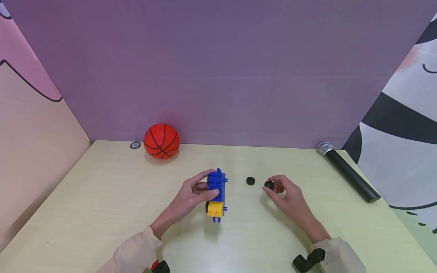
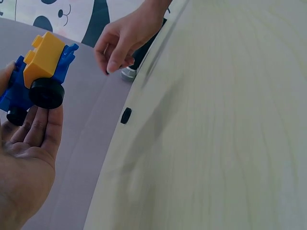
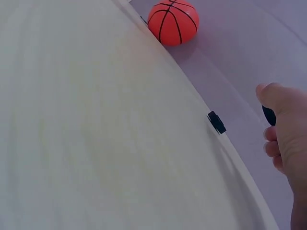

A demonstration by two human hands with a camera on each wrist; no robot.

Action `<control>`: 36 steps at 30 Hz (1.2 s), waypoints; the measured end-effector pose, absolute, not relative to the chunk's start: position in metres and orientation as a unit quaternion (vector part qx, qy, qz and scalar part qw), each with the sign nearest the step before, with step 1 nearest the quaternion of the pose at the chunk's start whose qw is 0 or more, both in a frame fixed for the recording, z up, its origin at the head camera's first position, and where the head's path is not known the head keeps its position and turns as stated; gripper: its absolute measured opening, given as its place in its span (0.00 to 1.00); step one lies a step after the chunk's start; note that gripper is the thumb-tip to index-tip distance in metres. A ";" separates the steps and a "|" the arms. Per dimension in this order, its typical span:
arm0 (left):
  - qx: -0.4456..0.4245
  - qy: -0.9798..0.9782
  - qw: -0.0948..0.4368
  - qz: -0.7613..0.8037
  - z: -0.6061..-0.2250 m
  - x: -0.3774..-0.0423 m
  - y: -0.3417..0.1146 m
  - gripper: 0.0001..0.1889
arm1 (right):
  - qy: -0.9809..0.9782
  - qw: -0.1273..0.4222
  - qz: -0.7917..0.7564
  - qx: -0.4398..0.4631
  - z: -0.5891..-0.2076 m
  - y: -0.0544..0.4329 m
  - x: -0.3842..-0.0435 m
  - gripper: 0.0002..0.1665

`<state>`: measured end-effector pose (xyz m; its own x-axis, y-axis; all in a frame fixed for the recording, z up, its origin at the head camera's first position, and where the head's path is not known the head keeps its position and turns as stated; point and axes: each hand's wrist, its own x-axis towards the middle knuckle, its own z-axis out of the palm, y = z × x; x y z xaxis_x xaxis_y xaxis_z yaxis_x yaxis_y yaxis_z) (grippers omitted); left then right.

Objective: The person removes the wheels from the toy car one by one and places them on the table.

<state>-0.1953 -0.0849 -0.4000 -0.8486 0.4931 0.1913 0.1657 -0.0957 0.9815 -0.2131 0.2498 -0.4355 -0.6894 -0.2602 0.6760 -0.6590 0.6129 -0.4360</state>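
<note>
My left hand (image 1: 187, 200) grips a toy car (image 1: 216, 189) of blue and yellow building blocks, held above the table with the thumb across its top. Two black wheels sit on its left side, and one of them, a wheel (image 2: 46, 93) beside the yellow block, shows well in the left wrist view. Bare blue axle pegs (image 1: 225, 209) stick out on its right side. Between thumb and fingers my right hand (image 1: 288, 197) pinches a small black wheel (image 1: 269, 185). Another loose black wheel (image 1: 250, 181) lies on the table between the two hands.
A red toy basketball (image 1: 161, 141) rests at the back left of the table (image 1: 112, 212), with a small round black-and-white disc (image 1: 135, 145) beside it. Along the right edge lies a black microphone (image 1: 349, 173) with a silver head. A purple panel (image 1: 218, 76) stands behind the table.
</note>
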 end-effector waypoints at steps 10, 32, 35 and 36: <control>0.249 0.662 0.117 0.697 -0.402 -0.195 -0.085 0.34 | -0.888 0.238 0.323 0.224 -0.443 0.255 -0.226 0.18; 0.251 0.660 0.120 0.698 -0.403 -0.196 -0.085 0.34 | -0.920 0.170 0.272 0.224 -0.447 0.257 -0.249 0.14; 0.252 0.660 0.120 0.698 -0.403 -0.196 -0.085 0.34 | -0.926 0.158 0.271 0.212 -0.447 0.256 -0.250 0.14; 0.253 0.659 0.121 0.698 -0.403 -0.196 -0.085 0.34 | -0.927 0.155 0.271 0.209 -0.447 0.256 -0.250 0.14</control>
<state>-0.1961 -0.0851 -0.4033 -0.8432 0.5017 0.1931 0.1646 -0.1009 0.9812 -0.2504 0.2558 -0.4469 -0.8645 -0.3029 0.4010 -0.4712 0.7660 -0.4373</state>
